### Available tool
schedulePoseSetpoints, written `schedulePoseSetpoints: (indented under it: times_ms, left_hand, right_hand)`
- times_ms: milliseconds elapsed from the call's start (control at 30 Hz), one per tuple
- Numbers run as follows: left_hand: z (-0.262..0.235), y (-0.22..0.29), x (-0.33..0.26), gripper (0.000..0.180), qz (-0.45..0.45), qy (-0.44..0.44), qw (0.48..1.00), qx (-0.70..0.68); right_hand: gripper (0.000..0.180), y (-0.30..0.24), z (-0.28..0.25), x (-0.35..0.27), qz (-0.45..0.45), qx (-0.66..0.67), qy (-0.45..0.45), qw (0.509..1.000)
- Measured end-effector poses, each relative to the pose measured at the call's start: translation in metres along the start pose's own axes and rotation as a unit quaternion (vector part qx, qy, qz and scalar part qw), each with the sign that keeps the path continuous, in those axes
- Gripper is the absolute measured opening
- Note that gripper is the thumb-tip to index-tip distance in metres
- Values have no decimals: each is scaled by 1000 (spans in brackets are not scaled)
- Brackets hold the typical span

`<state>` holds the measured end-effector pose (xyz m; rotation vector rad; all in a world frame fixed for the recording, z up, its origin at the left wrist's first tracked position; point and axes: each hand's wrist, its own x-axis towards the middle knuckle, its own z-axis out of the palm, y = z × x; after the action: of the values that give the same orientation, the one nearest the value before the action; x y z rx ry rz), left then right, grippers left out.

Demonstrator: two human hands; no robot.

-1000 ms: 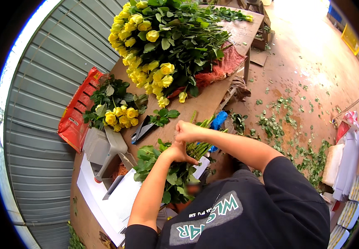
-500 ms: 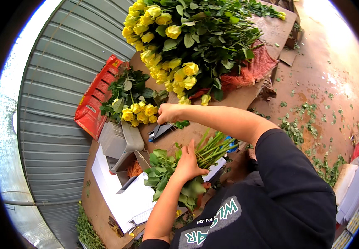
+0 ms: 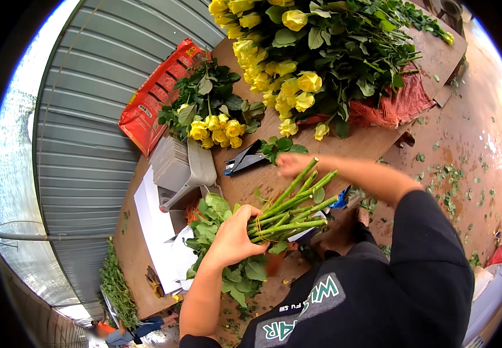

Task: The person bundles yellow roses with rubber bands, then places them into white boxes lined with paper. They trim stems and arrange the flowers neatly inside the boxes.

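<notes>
My left hand is wrapped around a bundle of green rose stems with a thin orange-tan band around them. The cut ends point right, and leafy tops spread to the left and below the hand; no flower heads show on this bundle. My right hand, smeared by motion, is above the stem ends, beside a small leafy sprig. Whether it holds anything is not visible. Just left of it, a black stapler-like tool lies on the table.
A large heap of yellow roses lies at the back, partly on red netting. A smaller rose bunch rests by a red bag. A grey holder and white paper are at left. Fallen leaves litter the floor.
My right hand has moved from beside the small rose bunch toward the stem ends. My left fingers, spread over the bundle before, now wrap around it. The whole view has shifted.
</notes>
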<state>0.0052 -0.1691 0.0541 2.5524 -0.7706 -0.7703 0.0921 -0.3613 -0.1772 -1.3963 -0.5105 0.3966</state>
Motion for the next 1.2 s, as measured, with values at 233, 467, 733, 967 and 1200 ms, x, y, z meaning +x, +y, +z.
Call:
schedulePoseSetpoints:
  times_ms: [233, 467, 733, 967, 1200]
  left_hand:
    - [28, -19, 16, 62, 2, -28, 999, 25]
    - [43, -28, 36, 100, 93, -124, 979, 134]
    - [26, -53, 48, 103, 35, -290, 943, 159]
    - [50, -61, 38, 84, 51, -180, 966, 177]
    - [67, -72, 32, 63, 64, -93, 985, 132]
  right_hand:
    - [12, -7, 190, -120, -137, 38, 182, 973]
    - [38, -23, 191, -129, 35, -25, 255, 966]
    - [40, -24, 198, -121, 83, 22, 271, 959]
    - [26, -45, 194, -127, 127, 325, 131, 928]
    - [21, -136, 204, -85, -38, -160, 56, 985]
